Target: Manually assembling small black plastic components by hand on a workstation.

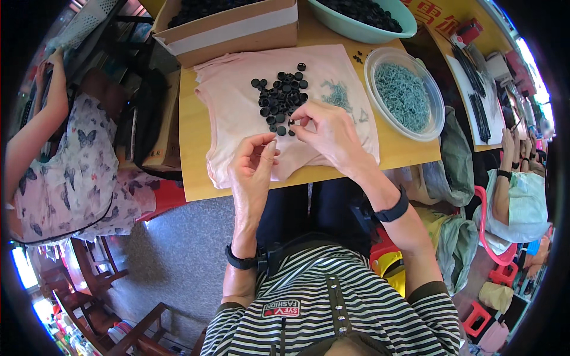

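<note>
Fingers of the right hand (332,133) pinch a small black piece (291,123) at their tips, beside black caps (279,98). The left hand (252,169) curls; can't tell if it's holding anything. A shirt patch (281,308) has letters.

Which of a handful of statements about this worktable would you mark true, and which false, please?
1. Black caps lie in a cluster on the pink cloth. True.
2. The round tub of greenish-grey pieces stands left of the cloth. False: the round tub stands to its right.
3. The right hand pinches a small black piece. True.
4. The left hand lies flat, palm down. False: the left hand is raised, its fingers curled toward the thumb.
5. The cardboard box holds black pieces. True.
</note>
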`<state>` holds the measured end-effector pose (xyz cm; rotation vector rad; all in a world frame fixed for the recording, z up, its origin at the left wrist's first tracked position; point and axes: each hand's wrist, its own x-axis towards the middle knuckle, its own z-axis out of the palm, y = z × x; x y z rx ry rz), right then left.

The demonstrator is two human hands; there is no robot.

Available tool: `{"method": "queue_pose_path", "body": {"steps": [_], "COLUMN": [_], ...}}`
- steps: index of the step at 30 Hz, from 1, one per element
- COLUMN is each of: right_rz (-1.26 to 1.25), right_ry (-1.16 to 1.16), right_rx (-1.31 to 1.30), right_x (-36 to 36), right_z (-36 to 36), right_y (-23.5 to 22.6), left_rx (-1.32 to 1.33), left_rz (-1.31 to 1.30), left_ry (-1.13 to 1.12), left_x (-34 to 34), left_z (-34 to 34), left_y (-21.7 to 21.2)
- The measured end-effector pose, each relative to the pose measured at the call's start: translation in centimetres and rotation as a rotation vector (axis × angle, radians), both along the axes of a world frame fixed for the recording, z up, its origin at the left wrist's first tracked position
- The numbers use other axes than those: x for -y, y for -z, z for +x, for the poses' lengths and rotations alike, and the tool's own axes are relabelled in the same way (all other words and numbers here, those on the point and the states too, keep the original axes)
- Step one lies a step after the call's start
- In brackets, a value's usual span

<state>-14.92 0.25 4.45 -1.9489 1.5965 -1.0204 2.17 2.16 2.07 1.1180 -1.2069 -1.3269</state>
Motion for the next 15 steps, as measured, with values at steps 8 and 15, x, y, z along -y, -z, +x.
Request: {"method": "queue_pose_path", "body": {"steps": [8,15], "right_rz": [0.225,0.117], "right_ry": [-0.085,-0.051], "right_rx": [0.692,0.503], "right_x": [-4.9,-6.8], "right_z": [-2.3,-3.8], "right_y": [-2.6,-4.0], "left_rx": [-0.303,-0.266], "left_rz": [0.109,0.113], "left_ry": [0.195,0.264], "left_x": [-1.8,-2.3], "left_z": [-2.1,-3.5], "left_y": [-3.0,-3.9]}}
